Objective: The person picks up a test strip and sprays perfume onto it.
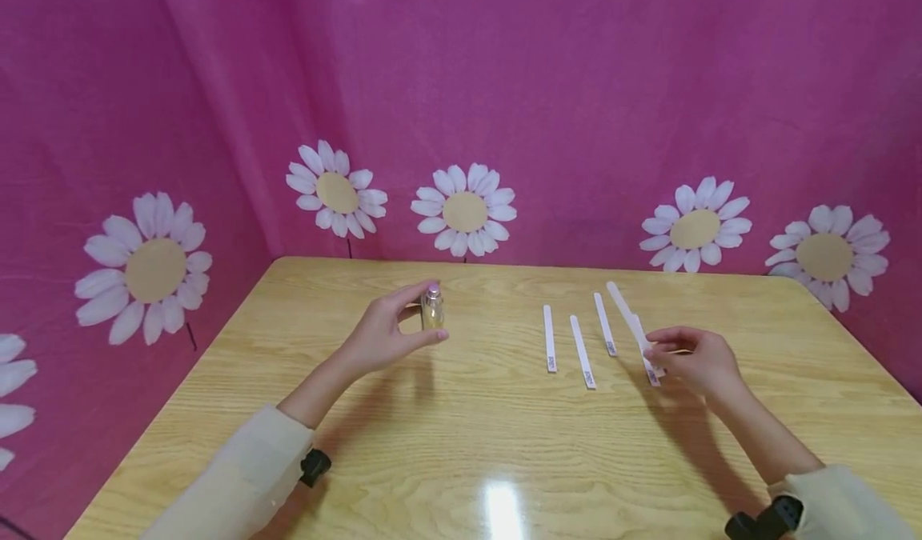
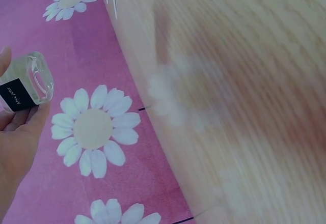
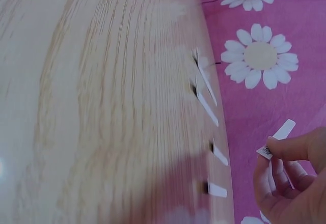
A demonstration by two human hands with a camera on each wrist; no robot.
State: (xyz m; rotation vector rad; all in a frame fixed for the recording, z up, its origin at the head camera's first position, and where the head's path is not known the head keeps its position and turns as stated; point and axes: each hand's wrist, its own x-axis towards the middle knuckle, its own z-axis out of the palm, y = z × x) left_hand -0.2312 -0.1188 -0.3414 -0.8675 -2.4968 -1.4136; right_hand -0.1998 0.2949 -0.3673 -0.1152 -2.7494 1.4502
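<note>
My left hand (image 1: 382, 332) holds a small glass perfume bottle (image 1: 432, 310) upright above the table, between thumb and fingers. Pale yellow liquid shows in the bottle, and its top looks pinkish. A black label with white lettering faces the left wrist camera on the bottle (image 2: 25, 84). On the right, my right hand (image 1: 695, 360) pinches a white paper test strip (image 1: 623, 303) near its printed lower end. That strip overlaps, in the head view, another white strip (image 1: 651, 370) lying on the table. In the right wrist view the pinched strip (image 3: 283, 130) points away from the thumb.
Three more white strips lie left of my right hand: one strip (image 1: 550, 338) farthest left, a second strip (image 1: 583, 352) and a third strip (image 1: 605, 324). The wood-grain table (image 1: 461, 436) meets a pink curtain (image 1: 562, 108) with daisies behind and at the sides.
</note>
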